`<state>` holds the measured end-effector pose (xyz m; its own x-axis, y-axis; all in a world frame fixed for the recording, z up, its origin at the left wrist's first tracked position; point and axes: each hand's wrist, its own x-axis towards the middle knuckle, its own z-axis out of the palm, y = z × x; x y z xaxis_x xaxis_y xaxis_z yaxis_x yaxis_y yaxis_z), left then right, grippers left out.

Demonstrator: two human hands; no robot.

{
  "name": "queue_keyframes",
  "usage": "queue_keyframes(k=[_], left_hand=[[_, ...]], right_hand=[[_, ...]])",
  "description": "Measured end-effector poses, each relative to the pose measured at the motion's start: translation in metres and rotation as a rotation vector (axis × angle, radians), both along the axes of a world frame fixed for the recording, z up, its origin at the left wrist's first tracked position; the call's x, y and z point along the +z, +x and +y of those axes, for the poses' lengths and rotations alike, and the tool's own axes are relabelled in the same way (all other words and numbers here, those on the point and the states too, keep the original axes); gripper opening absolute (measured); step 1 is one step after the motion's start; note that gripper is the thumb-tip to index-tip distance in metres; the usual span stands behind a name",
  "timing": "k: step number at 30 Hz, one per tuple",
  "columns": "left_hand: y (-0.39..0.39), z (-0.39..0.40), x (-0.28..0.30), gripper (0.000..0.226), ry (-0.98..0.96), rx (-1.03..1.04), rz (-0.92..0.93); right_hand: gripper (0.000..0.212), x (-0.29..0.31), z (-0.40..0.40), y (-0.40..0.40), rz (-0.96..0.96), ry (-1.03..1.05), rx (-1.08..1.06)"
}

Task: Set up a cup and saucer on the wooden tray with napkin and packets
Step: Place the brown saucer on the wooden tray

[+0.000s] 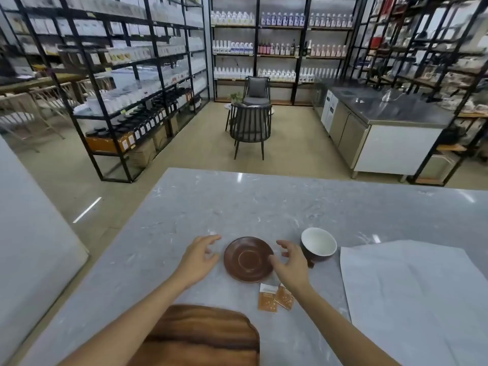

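Observation:
A brown saucer (248, 258) lies flat on the grey marble counter (264, 207). My left hand (200, 256) hovers just left of it, fingers spread, holding nothing. My right hand (289, 261) is at the saucer's right edge, fingers curled apart and empty. Behind the right hand stands a cup (319, 244), brown outside and white inside. Two orange packets (276, 298) lie close together below the saucer. The wooden tray (208, 336) sits at the near edge, partly under my left forearm. A large pale napkin (412, 294) is spread at the right.
The counter's left edge drops to the floor. Beyond it stand black shelving racks (126, 88) with bottles and jars, two dark chairs (250, 122) and a steel work unit (383, 128) at the right.

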<state>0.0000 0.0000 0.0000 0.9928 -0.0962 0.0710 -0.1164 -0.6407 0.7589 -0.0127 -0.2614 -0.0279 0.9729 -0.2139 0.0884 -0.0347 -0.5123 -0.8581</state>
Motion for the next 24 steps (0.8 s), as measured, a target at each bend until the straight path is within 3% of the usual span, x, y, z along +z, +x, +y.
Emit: queue_keyframes(k=[7,17,24], left_hand=[[0.015,-0.022,-0.028,0.059,-0.157,0.099,0.282],[0.035,-0.034,-0.058,0.064,-0.199,0.088,0.296],[0.039,-0.026,-0.073,0.070,-0.263,0.115,0.338]], right_hand=[[0.056,-0.013,0.000,0.010,0.181,-0.081,0.062],[0.061,-0.027,-0.005,0.025,0.240,0.034,0.050],[0.046,-0.027,-0.003,0.023,0.247,0.037,0.054]])
